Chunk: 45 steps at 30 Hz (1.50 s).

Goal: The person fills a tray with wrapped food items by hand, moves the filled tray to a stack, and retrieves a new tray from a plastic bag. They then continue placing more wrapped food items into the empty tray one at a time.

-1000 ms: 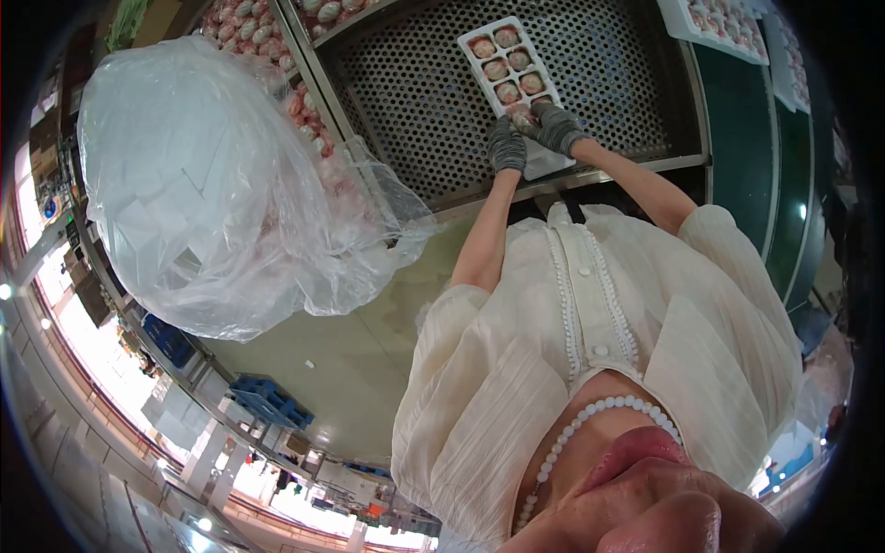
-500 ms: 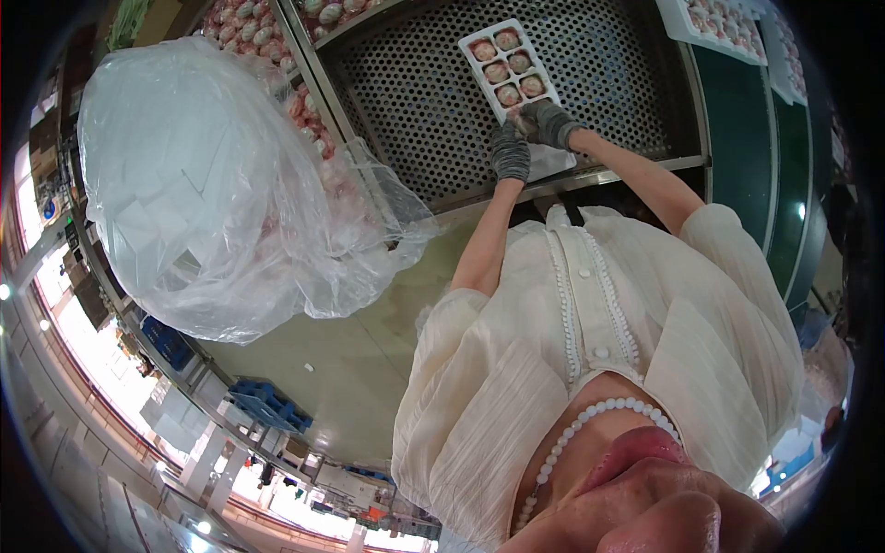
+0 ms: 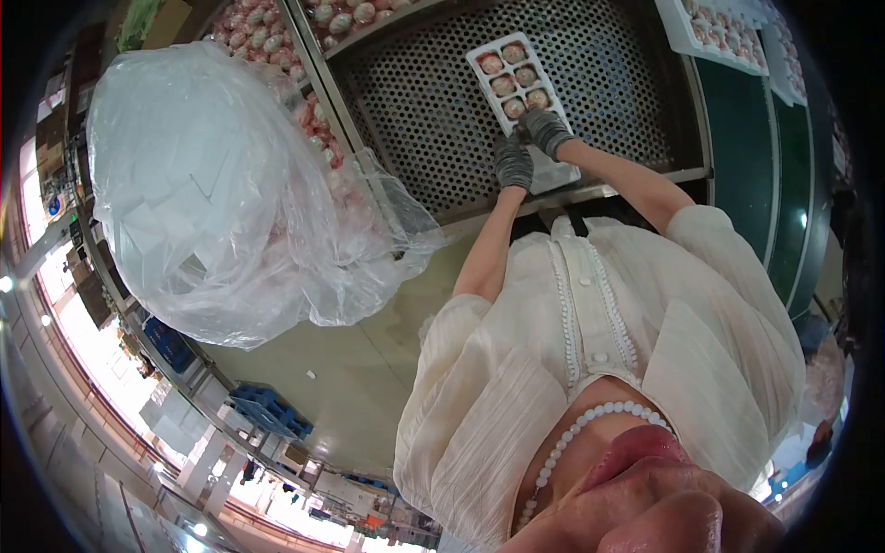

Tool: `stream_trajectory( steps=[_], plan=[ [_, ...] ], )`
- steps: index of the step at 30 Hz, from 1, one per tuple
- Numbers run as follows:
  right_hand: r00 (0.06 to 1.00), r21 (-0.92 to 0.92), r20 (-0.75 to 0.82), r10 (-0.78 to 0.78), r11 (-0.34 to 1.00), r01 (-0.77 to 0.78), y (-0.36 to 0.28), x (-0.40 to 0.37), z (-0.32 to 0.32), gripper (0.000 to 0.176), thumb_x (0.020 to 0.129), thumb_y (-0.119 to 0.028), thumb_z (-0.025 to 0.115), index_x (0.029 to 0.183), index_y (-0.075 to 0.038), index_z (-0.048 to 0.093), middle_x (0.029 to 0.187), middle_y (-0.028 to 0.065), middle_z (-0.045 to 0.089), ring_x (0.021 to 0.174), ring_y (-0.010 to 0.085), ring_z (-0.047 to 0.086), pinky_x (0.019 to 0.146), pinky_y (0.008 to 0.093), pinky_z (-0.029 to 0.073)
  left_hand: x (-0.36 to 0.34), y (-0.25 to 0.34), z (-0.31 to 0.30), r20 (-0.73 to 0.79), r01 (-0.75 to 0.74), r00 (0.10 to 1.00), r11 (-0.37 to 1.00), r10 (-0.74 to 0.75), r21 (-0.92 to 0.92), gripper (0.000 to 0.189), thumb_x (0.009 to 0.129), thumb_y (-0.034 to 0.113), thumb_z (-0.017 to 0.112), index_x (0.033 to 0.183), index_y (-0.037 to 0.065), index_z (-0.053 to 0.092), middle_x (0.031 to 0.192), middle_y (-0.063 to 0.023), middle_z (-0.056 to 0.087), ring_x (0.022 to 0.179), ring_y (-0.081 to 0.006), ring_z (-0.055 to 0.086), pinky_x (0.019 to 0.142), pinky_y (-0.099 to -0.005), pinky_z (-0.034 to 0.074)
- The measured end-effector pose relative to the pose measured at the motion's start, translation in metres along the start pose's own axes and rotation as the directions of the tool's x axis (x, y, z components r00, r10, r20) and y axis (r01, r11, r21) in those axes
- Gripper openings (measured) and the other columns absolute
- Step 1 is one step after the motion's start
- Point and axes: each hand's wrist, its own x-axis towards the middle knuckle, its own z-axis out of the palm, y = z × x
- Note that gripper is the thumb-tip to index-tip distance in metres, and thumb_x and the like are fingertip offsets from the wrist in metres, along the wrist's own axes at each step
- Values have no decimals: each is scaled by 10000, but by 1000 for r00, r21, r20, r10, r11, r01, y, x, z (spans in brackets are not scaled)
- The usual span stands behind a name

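A white compartment tray [image 3: 498, 51] lies on the perforated metal tabletop, with several round pink-and-white pieces [image 3: 503, 85] in its cells. I wear grey striped gloves on both hands. At the tray's near end, my right hand [image 3: 546, 133] has its curled fingers over a near cell, hiding what is in it. Close beside it is my left hand [image 3: 513, 164], fingers bent inward and nearly meeting the right fingertips. Whatever lies between the fingers is too small and covered to make out. A white piece [image 3: 556, 177] shows below my hands near the table's front edge.
A large clear plastic bag [image 3: 184, 184] with white trays inside stands at the left. Beyond a metal rail [image 3: 318, 69] lie many loose pink-and-white pieces [image 3: 263, 37]. Filled white trays [image 3: 719, 37] sit upper right by a green surface [image 3: 737, 157]. Blue pallets [image 3: 267, 410] rest on the floor.
The whole view has shifted slightly. My right hand has moved left and inward over the tray's near end, closer to my left hand. The tray remains on the perforated surface.
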Motion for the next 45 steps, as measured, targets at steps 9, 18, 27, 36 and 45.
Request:
stream_trajectory(
  steps=[9,18,27,36,45],
  plan=[
    [929,10,351,119,991,-131,-15,5,-42,145,590,-139,567,702,-47,562,690,157,560,676,278,557,564,369,443,10,-15,21,232,481,873,678,-429,-556,190,704,140,534,826,8,471,713,-104,532,633,-200,494,588,-288,407],
    [961,160,170,-218,968,192,17,19,-48,149,641,-144,540,747,-38,538,664,156,547,622,295,536,533,376,428,30,-29,19,505,544,805,728,-311,-417,192,692,159,542,746,13,430,657,-80,484,565,-183,429,529,-300,394],
    [763,305,-632,135,949,85,82,184,-156,231,730,-139,525,943,-51,517,873,129,546,790,253,530,684,336,431,30,-30,38,520,619,708,775,-478,-130,796,604,412,593,1186,-13,256,1180,-195,340,1096,-304,323,892,-342,290],
    [921,-186,296,253,961,-204,111,347,-117,337,714,-230,513,1004,-59,493,980,112,515,912,222,498,740,351,412,39,-18,23,542,683,666,712,-513,-165,695,623,331,599,1158,-7,312,1125,-187,406,1052,-306,375,864,-344,318],
    [896,821,-304,324,566,74,111,284,-150,410,728,-321,546,1000,-28,457,890,108,539,808,229,534,691,325,461,38,-7,10,422,564,744,825,-517,16,679,607,418,584,1092,-9,375,1101,-209,407,1032,-327,381,843,-363,327]
  ],
)
